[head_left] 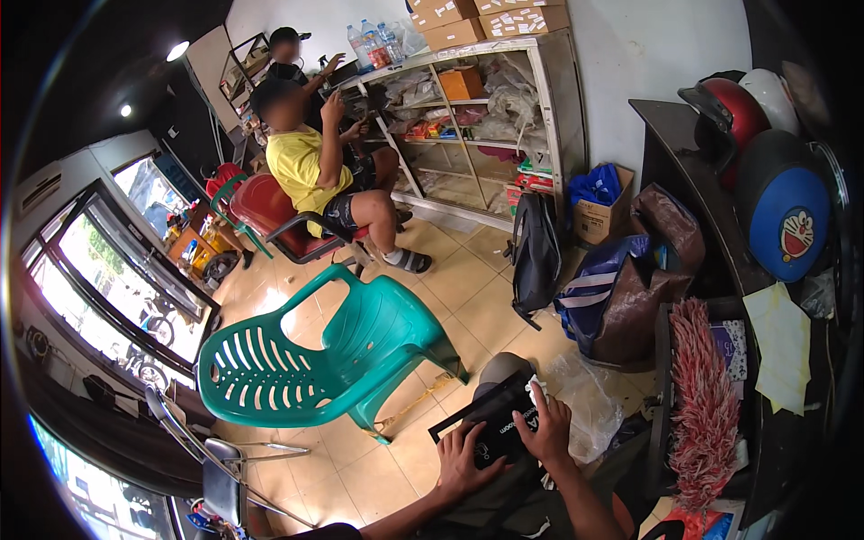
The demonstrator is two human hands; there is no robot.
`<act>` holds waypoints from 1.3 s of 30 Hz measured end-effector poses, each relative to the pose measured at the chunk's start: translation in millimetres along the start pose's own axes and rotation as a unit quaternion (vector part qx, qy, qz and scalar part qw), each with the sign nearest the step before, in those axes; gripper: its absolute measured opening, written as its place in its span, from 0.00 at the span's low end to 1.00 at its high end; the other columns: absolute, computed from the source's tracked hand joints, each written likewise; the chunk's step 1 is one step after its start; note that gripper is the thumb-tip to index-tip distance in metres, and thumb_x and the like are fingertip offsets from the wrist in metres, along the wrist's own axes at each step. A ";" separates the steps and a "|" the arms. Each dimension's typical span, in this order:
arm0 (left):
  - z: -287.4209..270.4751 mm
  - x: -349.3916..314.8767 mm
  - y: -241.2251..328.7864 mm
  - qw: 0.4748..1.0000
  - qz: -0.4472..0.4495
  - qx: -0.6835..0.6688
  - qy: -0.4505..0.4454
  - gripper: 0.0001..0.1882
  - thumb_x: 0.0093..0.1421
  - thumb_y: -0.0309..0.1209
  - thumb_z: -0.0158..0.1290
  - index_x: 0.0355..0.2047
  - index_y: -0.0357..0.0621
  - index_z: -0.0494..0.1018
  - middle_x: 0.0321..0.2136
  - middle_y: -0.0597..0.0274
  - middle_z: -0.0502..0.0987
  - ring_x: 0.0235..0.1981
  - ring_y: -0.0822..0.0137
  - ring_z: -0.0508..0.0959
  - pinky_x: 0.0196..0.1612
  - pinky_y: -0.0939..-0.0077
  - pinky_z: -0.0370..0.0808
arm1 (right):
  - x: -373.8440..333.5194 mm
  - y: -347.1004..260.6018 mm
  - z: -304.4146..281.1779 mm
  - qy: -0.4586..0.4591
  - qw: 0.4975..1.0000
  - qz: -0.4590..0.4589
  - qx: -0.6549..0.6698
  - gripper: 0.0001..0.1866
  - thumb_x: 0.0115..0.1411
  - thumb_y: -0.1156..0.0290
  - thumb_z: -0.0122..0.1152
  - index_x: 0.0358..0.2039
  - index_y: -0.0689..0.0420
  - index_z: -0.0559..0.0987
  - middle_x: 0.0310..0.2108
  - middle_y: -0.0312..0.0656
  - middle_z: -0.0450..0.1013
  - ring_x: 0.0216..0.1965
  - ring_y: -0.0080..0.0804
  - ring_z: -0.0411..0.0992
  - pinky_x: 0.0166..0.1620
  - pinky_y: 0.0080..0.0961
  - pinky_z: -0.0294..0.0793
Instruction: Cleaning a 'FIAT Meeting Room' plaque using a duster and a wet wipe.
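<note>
A flat black rectangular item [500, 434] with white printing, its exact kind unclear, lies tilted over my lap. The fingers of my left hand [468, 463] rest spread on its near left part. At its right side is my right hand [547, 434], fingers stretched and apart, the thumb touching the black face. A small white strip or cord [537, 385] shows at the tip of my right index finger; whether it belongs to the black item I cannot tell. A grey knee [500, 369] pokes out beyond the far edge.
A green plastic chair [360, 346] stands ahead. Beyond it a person in a yellow shirt [306, 166] sits near a glass cabinet [468, 126]. To the right are a black backpack [537, 252], brown and blue bags [630, 288], a red-white duster [700, 405] and helmets [781, 225].
</note>
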State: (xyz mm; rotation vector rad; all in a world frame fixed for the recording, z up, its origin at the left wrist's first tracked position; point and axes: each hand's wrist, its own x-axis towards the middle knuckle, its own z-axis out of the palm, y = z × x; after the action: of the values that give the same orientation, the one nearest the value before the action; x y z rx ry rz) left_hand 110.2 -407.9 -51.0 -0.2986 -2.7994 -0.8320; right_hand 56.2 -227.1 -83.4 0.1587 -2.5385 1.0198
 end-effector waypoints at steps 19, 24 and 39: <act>-0.4 -0.1 0.4 1.000 0.006 0.003 0.001 0.44 0.41 0.49 0.68 0.58 0.47 0.66 0.53 0.53 0.67 0.54 0.51 0.65 0.58 0.55 0.59 | 1.1 0.3 -1.4 -0.009 1.000 0.010 0.013 0.35 0.56 0.56 0.63 0.61 0.57 0.67 0.42 0.52 0.73 0.43 0.51 0.69 0.50 0.45 0.65; -0.5 -0.8 0.7 1.000 0.006 0.003 0.003 0.45 0.41 0.49 0.68 0.58 0.48 0.66 0.53 0.53 0.67 0.54 0.51 0.66 0.58 0.55 0.59 | 0.9 1.6 2.3 0.006 1.000 -0.010 0.010 0.35 0.56 0.56 0.62 0.61 0.57 0.67 0.43 0.52 0.73 0.43 0.51 0.69 0.50 0.44 0.65; -4.5 0.1 3.2 1.000 0.030 0.001 0.006 0.42 0.47 0.50 0.66 0.60 0.48 0.64 0.53 0.52 0.66 0.54 0.51 0.67 0.58 0.56 0.58 | 0.2 5.7 1.8 -0.005 1.000 -0.007 0.025 0.36 0.55 0.58 0.64 0.62 0.58 0.66 0.42 0.52 0.73 0.41 0.50 0.70 0.48 0.43 0.67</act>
State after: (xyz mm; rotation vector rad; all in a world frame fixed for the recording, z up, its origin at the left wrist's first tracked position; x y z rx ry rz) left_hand 111.6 -407.7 -45.7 -0.3737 -2.7661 -0.8147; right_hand 54.1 -224.1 -88.1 0.1970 -2.5187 1.0805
